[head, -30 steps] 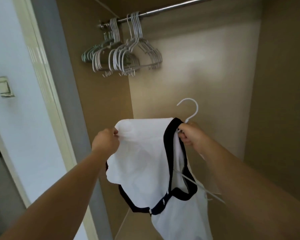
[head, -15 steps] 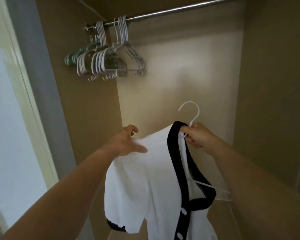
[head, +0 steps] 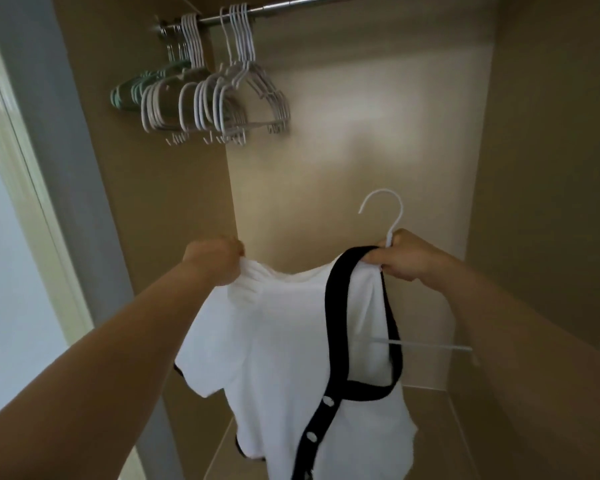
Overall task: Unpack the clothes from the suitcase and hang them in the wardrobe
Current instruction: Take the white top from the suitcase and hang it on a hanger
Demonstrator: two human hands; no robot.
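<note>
A white top with black trim and white buttons (head: pixel 291 358) hangs in front of me inside the open wardrobe. My left hand (head: pixel 215 263) grips its left shoulder, bunching the fabric. My right hand (head: pixel 406 256) pinches the neck of a white hanger (head: pixel 392 216) together with the black collar; the hook points up and the hanger's bar sticks out to the right below my wrist. The metal rail (head: pixel 291 10) runs across the top of the wardrobe, well above the hook.
Several empty white hangers (head: pixel 222 98) and a few green ones (head: pixel 129 95) hang bunched at the rail's left end. Beige wardrobe walls stand left, back and right, with the wardrobe floor (head: pixel 430 427) below. A grey door frame (head: pixel 49 168) borders the left.
My left hand went from open on the fabric to gripping the top's left shoulder. The top now hangs more spread out, and the view has moved closer to the wardrobe.
</note>
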